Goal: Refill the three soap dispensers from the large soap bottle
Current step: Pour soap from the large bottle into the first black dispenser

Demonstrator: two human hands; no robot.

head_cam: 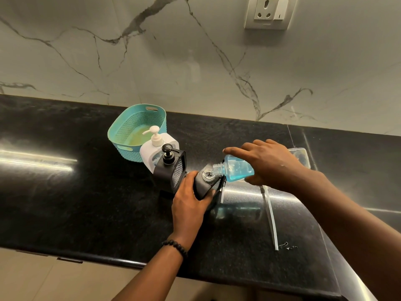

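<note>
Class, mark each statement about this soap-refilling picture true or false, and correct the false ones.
1. The right hand tips a clear bottle of blue soap over an open dispenser. True.
2. The left hand rests flat on the counter. False: it grips the open dispenser.
3. The teal basket holds the white dispenser. False: the white dispenser stands on the counter in front of it.
4. The black dispenser beside the white one has its pump on. True.
5. A clear tube lies on the counter. True.
</note>
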